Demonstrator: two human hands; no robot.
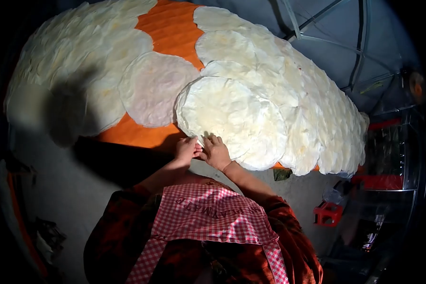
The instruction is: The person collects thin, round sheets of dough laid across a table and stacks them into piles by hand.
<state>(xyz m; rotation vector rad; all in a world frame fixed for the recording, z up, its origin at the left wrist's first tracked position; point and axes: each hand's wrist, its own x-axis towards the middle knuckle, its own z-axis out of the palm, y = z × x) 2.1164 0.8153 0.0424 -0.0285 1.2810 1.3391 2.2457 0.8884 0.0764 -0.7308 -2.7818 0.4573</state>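
one left hand (188, 149), one right hand (217, 151), both pinched closed on one pale disc (234, 116), orange cloth (169, 28) beneath

Upside-down dark lettering on the checked apron (213, 222) appears to read "PLAYMATE".

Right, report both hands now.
Left hand: fingers curled at the pale round sheet's edge; grip unclear.
Right hand: fingers bent at the same edge; grip unclear.

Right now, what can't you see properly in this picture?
- Head view: much of the orange layer, hidden under pale round sheets.
- Head view: a bit of one sheet's edge, covered by the left hand and right hand.
- Head view: the ends of the metal bars, cut off by the top edge.
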